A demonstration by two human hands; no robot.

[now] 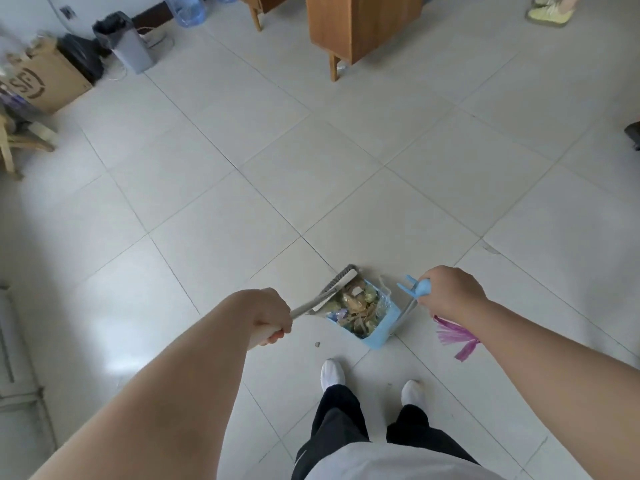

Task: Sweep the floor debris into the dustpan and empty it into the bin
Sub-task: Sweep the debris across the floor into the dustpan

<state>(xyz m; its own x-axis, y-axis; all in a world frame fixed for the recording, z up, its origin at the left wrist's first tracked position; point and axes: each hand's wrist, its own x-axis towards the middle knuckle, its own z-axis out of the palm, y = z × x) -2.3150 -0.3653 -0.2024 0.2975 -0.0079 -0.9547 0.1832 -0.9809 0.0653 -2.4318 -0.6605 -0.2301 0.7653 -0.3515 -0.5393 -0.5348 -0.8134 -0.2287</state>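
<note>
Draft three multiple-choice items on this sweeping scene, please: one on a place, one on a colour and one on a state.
1. Where does the grey bin stand?
A. Beside the person's feet
B. Far off at the upper left, next to the cardboard box
C. Between the two hands

2. What colour is the dustpan?
A. Light blue
B. Red
C. Black

3. What state is the dustpan in?
A. Empty
B. Upside down
C. Loaded with debris

Answers:
1. B: the bin sits across the floor by the box.
2. A: its wall and handle are light blue.
3. C: scraps fill it, with the broom head at its mouth. The left hand grips the broom, and the right hand grips the dustpan handle.
</note>
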